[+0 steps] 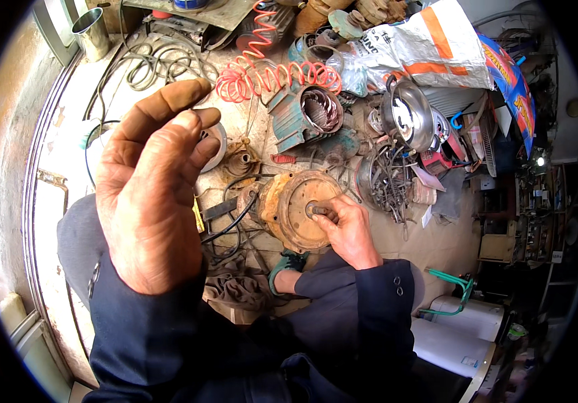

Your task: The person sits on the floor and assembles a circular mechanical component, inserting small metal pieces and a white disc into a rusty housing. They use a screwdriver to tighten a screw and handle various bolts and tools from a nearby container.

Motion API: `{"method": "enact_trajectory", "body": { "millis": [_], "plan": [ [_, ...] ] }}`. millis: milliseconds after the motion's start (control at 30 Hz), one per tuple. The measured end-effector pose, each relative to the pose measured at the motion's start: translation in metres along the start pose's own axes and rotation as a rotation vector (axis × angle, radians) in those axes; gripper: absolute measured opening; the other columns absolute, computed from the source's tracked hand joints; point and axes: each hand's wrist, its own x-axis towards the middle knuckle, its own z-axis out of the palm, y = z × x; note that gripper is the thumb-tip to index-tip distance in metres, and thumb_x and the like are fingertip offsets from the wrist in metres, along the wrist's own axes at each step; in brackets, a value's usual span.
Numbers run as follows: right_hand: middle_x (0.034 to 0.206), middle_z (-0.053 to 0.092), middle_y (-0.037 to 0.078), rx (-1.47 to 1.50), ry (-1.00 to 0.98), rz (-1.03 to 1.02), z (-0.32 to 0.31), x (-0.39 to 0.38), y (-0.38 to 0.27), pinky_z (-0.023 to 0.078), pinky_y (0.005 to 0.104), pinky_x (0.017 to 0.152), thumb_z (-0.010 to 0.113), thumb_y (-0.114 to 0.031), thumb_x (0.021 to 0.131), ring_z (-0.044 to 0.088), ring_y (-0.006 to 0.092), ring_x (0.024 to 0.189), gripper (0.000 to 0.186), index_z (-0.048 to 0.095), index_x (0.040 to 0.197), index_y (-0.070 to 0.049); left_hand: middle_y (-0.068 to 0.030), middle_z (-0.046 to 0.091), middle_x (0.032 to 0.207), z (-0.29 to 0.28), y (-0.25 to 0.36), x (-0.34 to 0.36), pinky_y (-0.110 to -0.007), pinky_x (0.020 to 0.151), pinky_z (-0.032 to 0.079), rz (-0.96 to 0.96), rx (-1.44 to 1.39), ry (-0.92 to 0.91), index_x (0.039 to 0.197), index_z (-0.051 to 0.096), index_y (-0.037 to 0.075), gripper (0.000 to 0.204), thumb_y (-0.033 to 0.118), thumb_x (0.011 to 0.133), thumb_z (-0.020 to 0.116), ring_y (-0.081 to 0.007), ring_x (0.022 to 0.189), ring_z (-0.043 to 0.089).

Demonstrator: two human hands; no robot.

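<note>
My left hand [151,181] is raised close to the camera at the left, away from the parts below. Its fingers are bent and partly spread, and nothing shows in them. My right hand [351,232] grips a short metal shaft [312,209] between thumb and fingers; the fingertips partly hide it. That shaft stands out from the middle of a rusty round motor or pump housing [296,232], which rests before me between my legs. Black cables [238,225] run along the housing's left side.
Beyond the housing lie a finned green motor casing [292,121], a red coiled hose [238,82] and a metal bowl [410,111]. A pot of tangled wire scraps [386,178] stands to the right. White sacks [430,47] lie behind. A brown cloth [238,285] lies by my shoe.
</note>
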Motion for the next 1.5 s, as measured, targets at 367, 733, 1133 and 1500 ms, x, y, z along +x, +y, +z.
{"method": "enact_trajectory", "body": {
  "millis": [367, 733, 1133, 1500],
  "plan": [
    [0.097, 0.067, 0.019, 0.017, 0.006, -0.009, 0.0038, -0.0001, 0.0040, 0.056, 0.0399, 0.076, 0.075, -0.001, 0.085, 0.072, 0.0341, 0.086, 0.024, 0.074, 0.109, 0.004, -0.0166, 0.068, 0.133, -0.0040, 0.0039, -0.0007, -0.032, 0.097, 0.058, 0.004, 0.003, -0.004, 0.133, 0.060, -0.004, 0.037, 0.015, 0.101, 0.063, -0.0193, 0.116, 0.069],
    [0.096, 0.066, 0.019, -0.033, -0.006, -0.023, 0.0002, 0.0002, 0.0010, 0.056, 0.0403, 0.075, 0.074, 0.001, 0.085, 0.071, 0.0335, 0.082, 0.025, 0.073, 0.110, 0.004, -0.0165, 0.067, 0.134, -0.0052, 0.0042, 0.0003, -0.032, 0.096, 0.058, -0.009, -0.003, -0.032, 0.134, 0.060, -0.004, 0.037, 0.014, 0.101, 0.062, -0.0186, 0.116, 0.068],
    [0.100, 0.067, 0.019, 0.004, -0.035, 0.012, -0.0001, 0.0002, 0.0028, 0.057, 0.0387, 0.074, 0.073, 0.003, 0.086, 0.072, 0.0300, 0.080, 0.027, 0.073, 0.113, 0.004, -0.0182, 0.068, 0.133, -0.0045, 0.0041, -0.0005, -0.032, 0.097, 0.058, -0.010, -0.003, -0.016, 0.133, 0.060, -0.004, 0.037, 0.014, 0.101, 0.062, -0.0191, 0.115, 0.069],
    [0.101, 0.068, 0.018, -0.007, -0.036, 0.008, -0.0015, 0.0002, 0.0007, 0.057, 0.0382, 0.074, 0.073, 0.004, 0.086, 0.072, 0.0297, 0.082, 0.028, 0.073, 0.114, 0.004, -0.0175, 0.068, 0.133, -0.0043, 0.0059, -0.0008, -0.033, 0.097, 0.058, -0.011, 0.003, -0.020, 0.133, 0.060, -0.004, 0.036, 0.014, 0.101, 0.062, -0.0188, 0.115, 0.069]
  ]
}}
